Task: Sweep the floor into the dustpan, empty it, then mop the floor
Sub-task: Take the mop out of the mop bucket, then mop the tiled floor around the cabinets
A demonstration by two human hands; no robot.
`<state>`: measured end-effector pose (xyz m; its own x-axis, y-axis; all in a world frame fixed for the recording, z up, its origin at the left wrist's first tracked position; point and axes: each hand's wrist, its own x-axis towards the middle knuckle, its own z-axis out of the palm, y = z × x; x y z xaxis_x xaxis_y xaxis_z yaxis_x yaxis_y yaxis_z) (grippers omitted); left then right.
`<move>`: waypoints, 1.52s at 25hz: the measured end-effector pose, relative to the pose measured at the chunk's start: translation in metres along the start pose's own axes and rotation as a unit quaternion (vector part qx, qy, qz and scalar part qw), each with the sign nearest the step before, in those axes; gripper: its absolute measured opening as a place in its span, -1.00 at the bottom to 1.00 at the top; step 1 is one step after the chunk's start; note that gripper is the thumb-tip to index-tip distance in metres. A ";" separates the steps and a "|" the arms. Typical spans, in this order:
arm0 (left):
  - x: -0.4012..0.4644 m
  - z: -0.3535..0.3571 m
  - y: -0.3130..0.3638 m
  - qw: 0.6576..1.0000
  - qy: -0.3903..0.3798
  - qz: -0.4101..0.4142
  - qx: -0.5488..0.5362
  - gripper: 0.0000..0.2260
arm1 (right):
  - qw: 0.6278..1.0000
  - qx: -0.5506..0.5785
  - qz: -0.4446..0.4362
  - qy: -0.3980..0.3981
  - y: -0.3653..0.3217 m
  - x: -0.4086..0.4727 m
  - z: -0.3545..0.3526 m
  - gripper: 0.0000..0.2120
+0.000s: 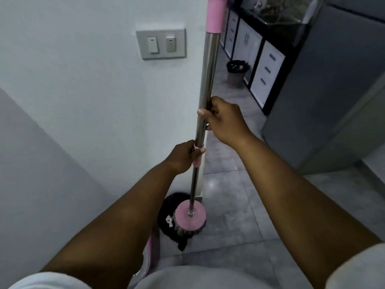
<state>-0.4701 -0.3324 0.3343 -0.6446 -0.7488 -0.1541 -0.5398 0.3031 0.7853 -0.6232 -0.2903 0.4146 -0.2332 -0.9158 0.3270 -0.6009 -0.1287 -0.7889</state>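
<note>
- Closest to me: pale short sleeves and two bare forearms reaching out, both going for the same mop pole (205, 97), which stands nearly upright beside the wall corner.
- The left hand (183, 156) is the lower grip, fingers wrapped around the pink plastic collar (196, 158) where the steel tube narrows. Looks to me like that's the twist lock, so my guess is they're adjusting the length or just steadying it.
- The right hand (226, 118) is the upper grip, clamped round the smooth brushed-steel tube, thumb across the front. Two hands stacked like that keeps a tall pole from tipping.
- Down at the floor (239, 205), the mop head (190, 217): a round pink plastic disc with a grey stringy fringe under it, sitting right next to a black fuzzy slipper (166, 213) with a little white bow.
- Floor is glossy grey stone-look tile, so it's the mopping part, I'd say.
- Further up the white wall (83, 90), a grey switch plate (160, 44) with two rockers.
- Way back: a small bin (236, 77) with a black liner beside white drawer fronts in a black frame.
</note>
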 end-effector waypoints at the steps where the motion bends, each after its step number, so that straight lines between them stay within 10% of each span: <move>1: 0.007 0.019 0.016 1.000 -0.011 0.014 0.010 -0.66 | 1.000 -0.011 0.005 0.012 0.011 -0.010 -0.023 -0.65; 25: 0.156 0.502 0.330 0.855 -0.462 0.233 0.045 -0.86 | 0.852 -0.197 0.330 0.356 0.241 -0.271 -0.442 -0.90; 38: 0.233 0.660 0.432 0.793 -0.522 0.294 0.108 -0.75 | 0.775 -0.232 0.426 0.405 0.328 -0.302 -0.573 -0.84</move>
<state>-1.2112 0.0133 0.2422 -0.8552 0.4218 -0.3012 0.0123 0.5975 0.8018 -1.1883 0.1622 0.3549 -0.9871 -0.0308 0.1571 -0.1317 0.7137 -0.6879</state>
